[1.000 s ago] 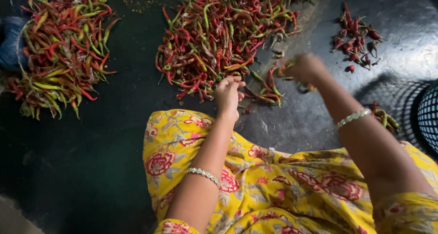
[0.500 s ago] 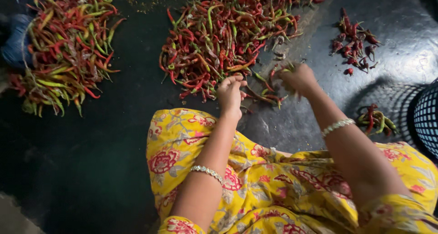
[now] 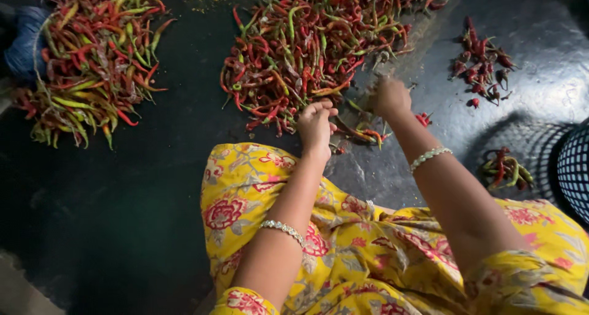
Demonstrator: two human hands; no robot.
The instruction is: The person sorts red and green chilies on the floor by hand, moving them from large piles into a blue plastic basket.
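I see the middle heap of red and green chillies (image 3: 313,51) on the dark floor (image 3: 153,186); my left hand (image 3: 316,128) curls at its near edge, grip unclear; my right hand (image 3: 391,97) is closed, contents unclear, near loose chillies (image 3: 368,134); another heap (image 3: 86,57) lies far left; a mesh basket (image 3: 573,167) sits right.

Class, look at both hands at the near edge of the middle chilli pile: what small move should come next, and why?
Probably the left hand should pinch one chilli from the middle chilli pile. It rests curled at the pile's near edge, loose chillies lie between it and the right hand, and the right hand looks closed already, though what it holds is hidden.
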